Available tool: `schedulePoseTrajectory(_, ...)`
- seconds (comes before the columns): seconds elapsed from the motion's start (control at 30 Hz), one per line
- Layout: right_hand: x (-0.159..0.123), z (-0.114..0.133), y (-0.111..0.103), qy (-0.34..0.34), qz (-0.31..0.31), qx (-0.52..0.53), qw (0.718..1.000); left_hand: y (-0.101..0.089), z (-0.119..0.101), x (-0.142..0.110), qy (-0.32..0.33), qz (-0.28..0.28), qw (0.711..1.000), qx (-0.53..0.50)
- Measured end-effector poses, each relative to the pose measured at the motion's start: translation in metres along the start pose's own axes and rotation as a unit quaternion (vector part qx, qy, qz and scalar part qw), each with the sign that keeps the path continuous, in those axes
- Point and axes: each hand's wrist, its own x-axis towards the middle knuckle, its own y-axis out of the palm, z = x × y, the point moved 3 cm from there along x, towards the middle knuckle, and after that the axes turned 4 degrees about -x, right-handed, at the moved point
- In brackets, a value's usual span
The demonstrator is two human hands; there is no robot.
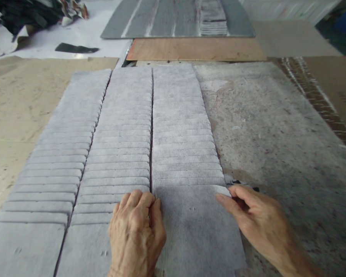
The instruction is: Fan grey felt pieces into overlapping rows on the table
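Thin grey felt-like sheets overlap in three long columns: a left column (46, 154), a middle column (121, 134) and a right column (181, 127). At the near end of the right column lies the front grey sheet (196, 231), on top of the others. My right hand (256, 219) pinches its upper right corner between thumb and fingers, and the corner is slightly raised. My left hand (137, 231) is closed at the same sheet's upper left corner, thumb against forefinger, its knuckles over the middle column. The left fingertips are mostly hidden.
A speckled, worn board (276, 134) lies under the right column. Farther back are a wooden board (198, 49) and a grey panel (161, 19) bearing a small stack of grey pieces (213, 19). Dark scraps (31, 15) lie at the back left, with cardboard (14, 100) nearer.
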Motion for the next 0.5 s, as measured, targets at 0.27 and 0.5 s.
schedulePoseTrajectory(0.27,-0.0038,0.0007,0.0011,0.002,-0.005,-0.013,1.0,0.0009,-0.0048,-0.001,-0.004,-0.021,1.0,-0.006)
schedulePoseTrajectory(0.5,-0.0003,0.0012,0.0003,-0.007,-0.006,-0.024,1.0,-0.0001,-0.0074,0.0005,-0.004,-0.012,1.0,0.012)
